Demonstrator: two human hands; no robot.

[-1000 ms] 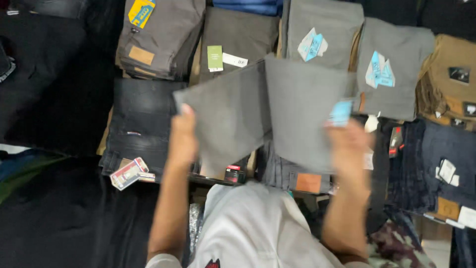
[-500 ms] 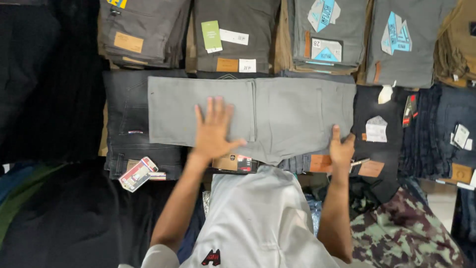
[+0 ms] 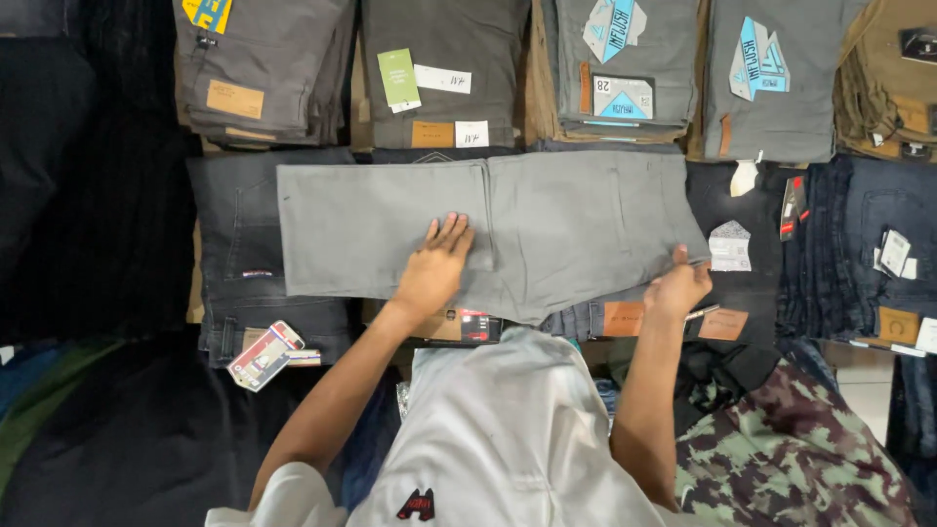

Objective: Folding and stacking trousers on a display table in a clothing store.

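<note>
Across the middle of the display, grey trousers (image 3: 547,234) folded flat, lying lengthwise left to right on top of other stacked garments. Left hand (image 3: 434,268) pressed palm-down on the grey cloth near its centre fold, fingers spread and open, gripping nothing. Right hand (image 3: 678,285) at the near right corner of the same trousers, fingers curled and pinching the cloth edge there. Both forearms reaching away from a white shirt (image 3: 508,439) at the near edge of the view.

Under the left end of the grey trousers, a stack of dark grey jeans (image 3: 234,244), with a red-and-white hang tag (image 3: 264,356) sticking out at its near side. Just beyond the grey trousers, along the far row, four more folded piles: a brownish-grey stack with a yellow tag (image 3: 264,68) at far left, a dark olive-grey stack with a green label (image 3: 444,68) beside it, then two grey stacks with light blue tags (image 3: 620,59) and (image 3: 781,78). Further right, a tan stack (image 3: 888,88) in the far corner. Right of the hands, black jeans (image 3: 742,234) bearing a white tag, then dark blue jeans (image 3: 869,244) with paper tags. Near right, camouflage-patterned cloth (image 3: 781,449). Left side mostly black fabric (image 3: 88,224), detail too dark to tell.
</note>
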